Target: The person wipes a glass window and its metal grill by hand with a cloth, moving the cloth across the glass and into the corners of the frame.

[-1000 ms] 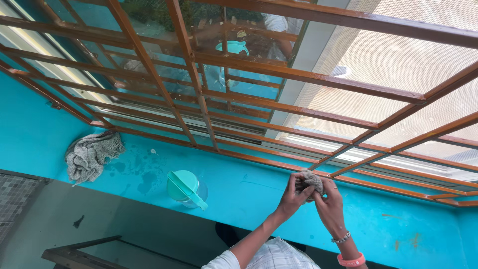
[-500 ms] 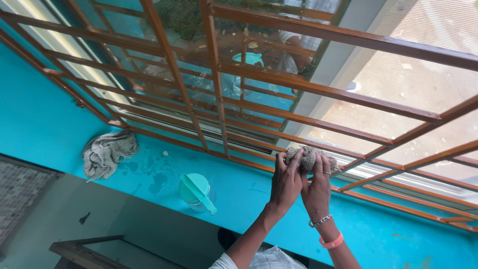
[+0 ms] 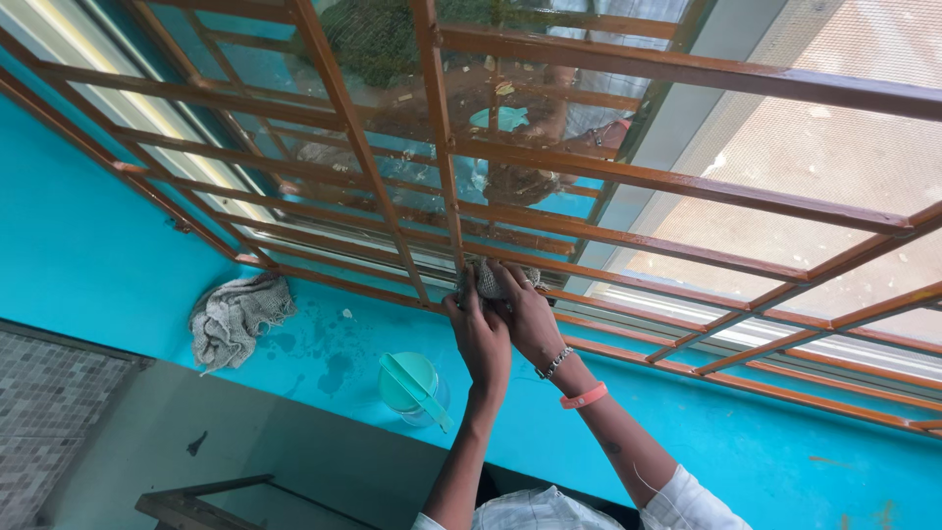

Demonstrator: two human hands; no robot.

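Both hands, left and right, have moved left along the grille, now clenched on the rag pressed against its upright bar, above the jug; wiping looks underway.

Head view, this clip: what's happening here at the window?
A person presses a small grey cloth against the orange window grille with both hands, left hand and right hand side by side. On the turquoise sill below stand a teal-lidded jug and, further left, a second crumpled rag, with wet patches between them.
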